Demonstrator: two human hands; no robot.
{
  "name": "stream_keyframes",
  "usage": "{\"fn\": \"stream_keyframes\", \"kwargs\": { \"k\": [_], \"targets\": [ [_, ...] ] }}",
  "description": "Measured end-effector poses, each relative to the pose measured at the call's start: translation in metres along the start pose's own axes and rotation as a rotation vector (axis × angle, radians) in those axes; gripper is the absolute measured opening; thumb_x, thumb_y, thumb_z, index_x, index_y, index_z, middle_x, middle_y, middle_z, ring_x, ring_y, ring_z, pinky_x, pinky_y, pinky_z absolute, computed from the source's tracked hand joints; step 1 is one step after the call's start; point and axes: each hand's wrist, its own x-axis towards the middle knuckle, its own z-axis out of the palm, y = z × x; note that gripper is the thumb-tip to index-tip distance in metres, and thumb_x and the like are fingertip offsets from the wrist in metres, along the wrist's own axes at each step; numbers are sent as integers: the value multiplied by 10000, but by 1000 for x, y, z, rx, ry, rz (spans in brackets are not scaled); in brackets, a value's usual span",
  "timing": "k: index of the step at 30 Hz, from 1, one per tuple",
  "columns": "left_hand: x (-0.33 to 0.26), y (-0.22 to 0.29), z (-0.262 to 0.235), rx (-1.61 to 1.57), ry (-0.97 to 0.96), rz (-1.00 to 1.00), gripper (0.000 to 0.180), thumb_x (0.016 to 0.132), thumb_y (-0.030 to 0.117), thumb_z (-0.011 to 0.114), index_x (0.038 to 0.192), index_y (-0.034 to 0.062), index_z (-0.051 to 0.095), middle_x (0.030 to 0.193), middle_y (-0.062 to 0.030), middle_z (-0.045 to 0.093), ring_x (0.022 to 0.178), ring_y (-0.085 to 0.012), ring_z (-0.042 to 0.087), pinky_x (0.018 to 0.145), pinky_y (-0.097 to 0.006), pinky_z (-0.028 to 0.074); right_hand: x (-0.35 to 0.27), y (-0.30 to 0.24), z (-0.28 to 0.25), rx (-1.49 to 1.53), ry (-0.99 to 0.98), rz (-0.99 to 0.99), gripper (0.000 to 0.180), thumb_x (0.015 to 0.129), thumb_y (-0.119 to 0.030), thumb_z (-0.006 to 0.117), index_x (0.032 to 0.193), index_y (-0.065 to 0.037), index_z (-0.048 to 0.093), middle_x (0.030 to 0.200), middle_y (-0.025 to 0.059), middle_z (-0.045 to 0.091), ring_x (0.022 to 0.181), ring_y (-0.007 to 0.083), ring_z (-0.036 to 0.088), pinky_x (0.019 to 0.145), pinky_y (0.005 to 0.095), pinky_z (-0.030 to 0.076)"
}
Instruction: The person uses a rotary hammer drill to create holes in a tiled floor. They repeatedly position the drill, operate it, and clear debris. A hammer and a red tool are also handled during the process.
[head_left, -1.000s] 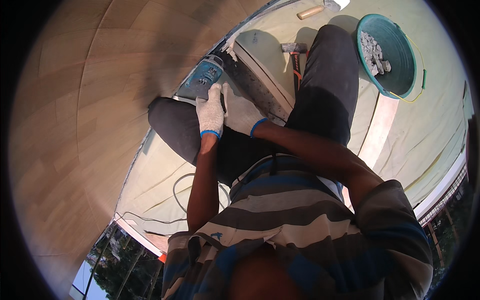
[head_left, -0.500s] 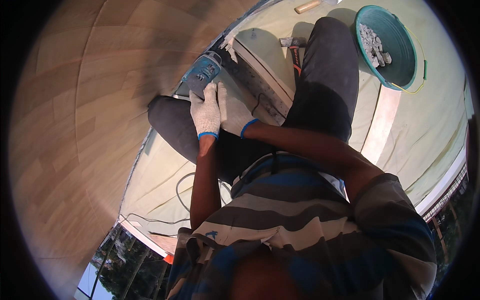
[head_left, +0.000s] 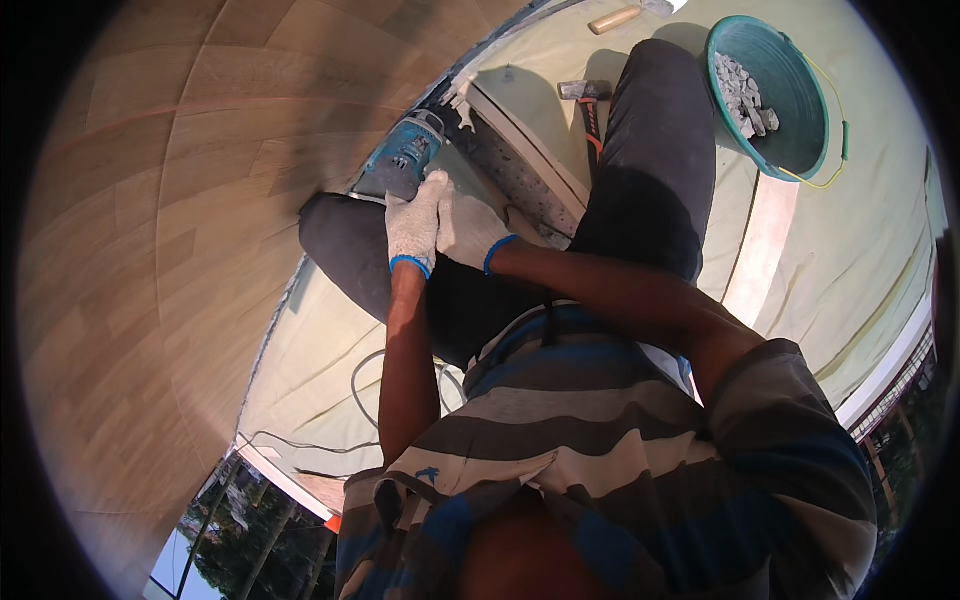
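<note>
1. The blue power tool [head_left: 405, 155] sits low at the foot of the wood-patterned wall [head_left: 180, 260], where the wall meets the pale sheet-covered floor [head_left: 320, 340], just beyond the person's bent left knee. Its front end is hidden against the wall's lower edge, so what bit or disc it carries cannot be told.

2. To work well here, the tool wants a steady two-handed hold, kept square to the joint and moved slowly along it. The cord [head_left: 365, 390] trailing over the sheet behind the knee should stay well clear of the working end.

3. The left hand [head_left: 412, 228], in a white knit glove with a blue cuff, is wrapped over the rear of the tool. Its fingers [head_left: 432, 190] are curled together and clamped on the body.

4. The right hand [head_left: 470, 230], gloved the same way, lies touching the left one. Its fingers are closed too; it seems to brace the grip, though whether it meets the tool itself is hidden.

5. Just beside the tool, a perforated metal strip [head_left: 515, 175] runs along the floor, next to a pale board.

6. Further out, a hammer [head_left: 585, 95] lies by the right leg, and a wooden handle [head_left: 615, 18] near the top edge.

7. A teal bucket [head_left: 800, 150] holding grey rubble stands well apart on the right.
</note>
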Motion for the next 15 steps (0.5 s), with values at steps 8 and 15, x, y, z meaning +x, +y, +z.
{"fn": "stream_keyframes", "kwargs": {
  "k": [8, 15],
  "targets": [
    [0, -2, 3, 30, -32, -8, 471, 1039, 252, 768, 1367, -73, 676, 1224, -151, 780, 1071, -201, 727, 982, -353, 571, -7, -3, 16, -47, 73, -8, 586, 950, -219, 676, 1387, 129, 503, 1174, 366, 733, 1108, 489, 739, 967, 570, 582],
    [-23, 27, 40, -34, 60, 81, 341, 1081, 209, 722, 1285, -64, 738, 1142, -104, 786, 1044, -163, 732, 917, -313, 587, 3, 1, -36, 55, -71, 20, 464, 940, -250, 694, 1291, 43, 624, 1121, 333, 743, 1043, 493, 747, 903, 592, 587]
  ]
}}
